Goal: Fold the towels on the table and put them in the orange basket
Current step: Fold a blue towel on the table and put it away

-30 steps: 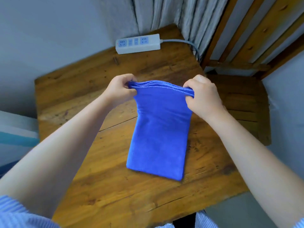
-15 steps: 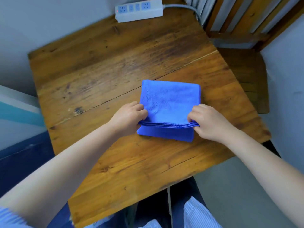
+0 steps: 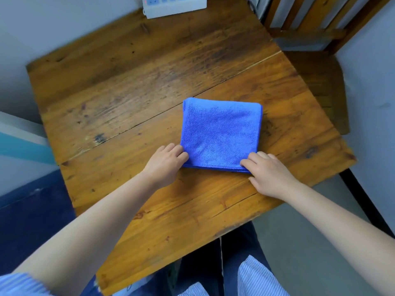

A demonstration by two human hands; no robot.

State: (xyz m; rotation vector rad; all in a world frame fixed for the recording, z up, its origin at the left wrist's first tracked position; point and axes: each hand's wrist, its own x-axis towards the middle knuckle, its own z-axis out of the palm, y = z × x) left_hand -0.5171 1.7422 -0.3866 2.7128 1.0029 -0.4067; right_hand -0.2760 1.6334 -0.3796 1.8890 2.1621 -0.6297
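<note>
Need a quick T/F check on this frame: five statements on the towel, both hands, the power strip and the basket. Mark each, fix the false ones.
1. The blue towel lies folded flat on the wooden table. True.
2. The left hand is lifted clear of the towel. False: its fingers are at the towel's near left corner.
3. The right hand holds the towel's near right corner. True.
4. An orange basket stands beside the towel. False: no basket is in view.
5. The power strip lies on top of the towel. False: it sits at the table's far edge, apart from the towel.
</note>
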